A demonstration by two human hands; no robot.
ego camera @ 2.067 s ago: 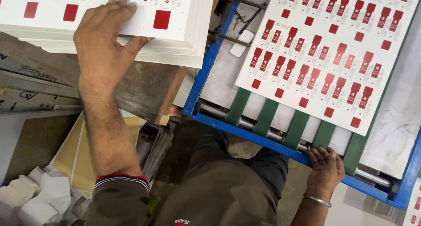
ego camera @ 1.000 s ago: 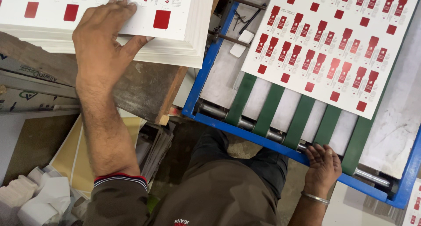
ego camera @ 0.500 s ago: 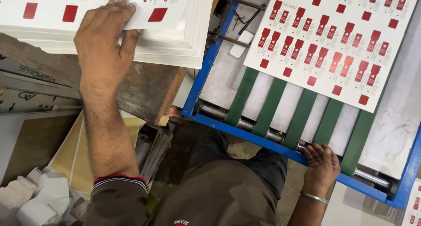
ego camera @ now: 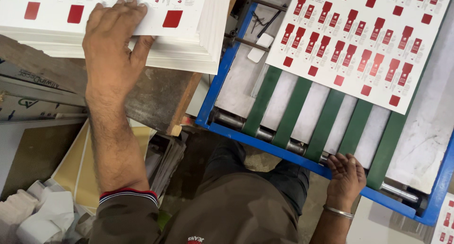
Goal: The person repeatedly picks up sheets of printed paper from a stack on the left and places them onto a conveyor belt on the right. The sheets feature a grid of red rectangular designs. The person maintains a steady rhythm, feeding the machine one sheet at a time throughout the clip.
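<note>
Where the thick stack of white printed sheets [ego camera: 189, 45] rests on a worn wooden board [ego camera: 161, 95], the left hand [ego camera: 113, 50] lies flat on its top sheet, fingers spread wide and pressing on smooth paper marked with red rectangles; it grips nothing. The stack's stepped near edge shows many thin layers, and its far and left parts are cut off by the frame. Well apart to the right, a single printed sheet [ego camera: 364, 45] of matte white card, covered with rows of small red tag shapes, lies on the green belts [ego camera: 326, 121] of a blue-framed conveyor [ego camera: 265, 142], above grey metal rollers [ego camera: 236, 122]. The right hand [ego camera: 347, 173] rests on the blue front rail near one belt, fingers curled loosely over the edge, holding only the rail; the sheet lies beyond it, not touching. A thin metal bangle [ego camera: 338, 212] circles that wrist. Crumpled white paper [ego camera: 42, 215] lies low at the left, partly cut off. Small objects at the machine's far end are too dim to make out.
</note>
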